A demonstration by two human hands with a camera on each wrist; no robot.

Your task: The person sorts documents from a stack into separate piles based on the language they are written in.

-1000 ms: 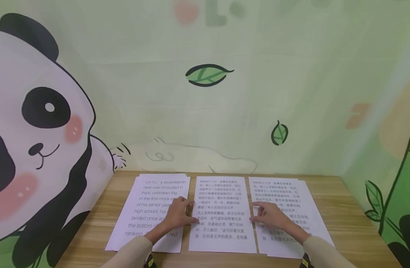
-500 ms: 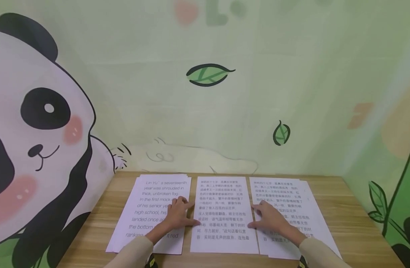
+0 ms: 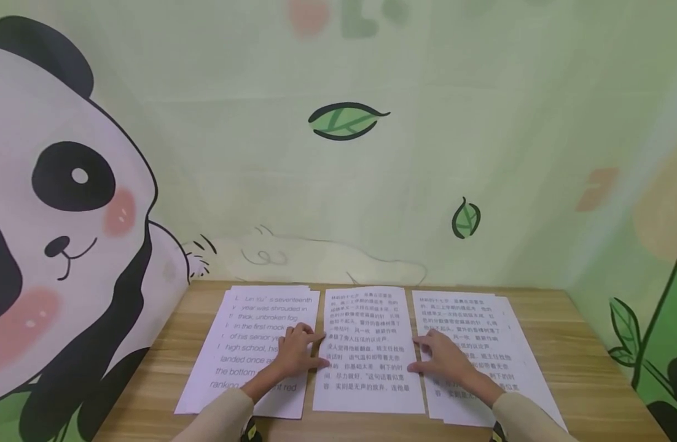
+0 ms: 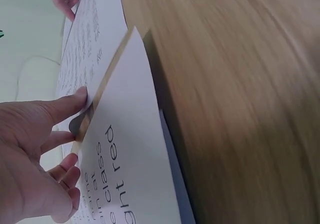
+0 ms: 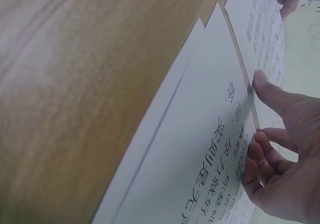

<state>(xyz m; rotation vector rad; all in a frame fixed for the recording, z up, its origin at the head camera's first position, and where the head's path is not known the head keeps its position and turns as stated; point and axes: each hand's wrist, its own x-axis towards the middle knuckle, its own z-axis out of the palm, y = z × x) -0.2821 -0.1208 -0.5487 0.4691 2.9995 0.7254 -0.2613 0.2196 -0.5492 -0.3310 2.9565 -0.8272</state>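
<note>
A printed sheet of paper (image 3: 366, 374) with Chinese text lies between two other piles of paper. Its far edge bows up slightly. My left hand (image 3: 295, 351) pinches its left edge, thumb on top and index finger at the margin; the other fingers curl above the English-text sheets (image 4: 125, 129). On the opposite side my right hand (image 3: 448, 356) pinches the right edge the same way, seen close up with its thumb (image 5: 267, 89) on the paper. Below that hand lie the right-hand sheets (image 5: 200, 109), also in Chinese text.
The left pile of English sheets (image 3: 228, 344) and the right pile of Chinese sheets (image 3: 482, 316) are unevenly stacked, with corners sticking out. All rest on a wood-grain table (image 3: 571, 356). Behind rises a green backdrop (image 3: 250, 153) with a panda and leaves.
Both thumbs have come onto the middle sheet's edges, the right hand moving slightly inward. The sheet has shifted a little away from me and its far edge now bows upward.
</note>
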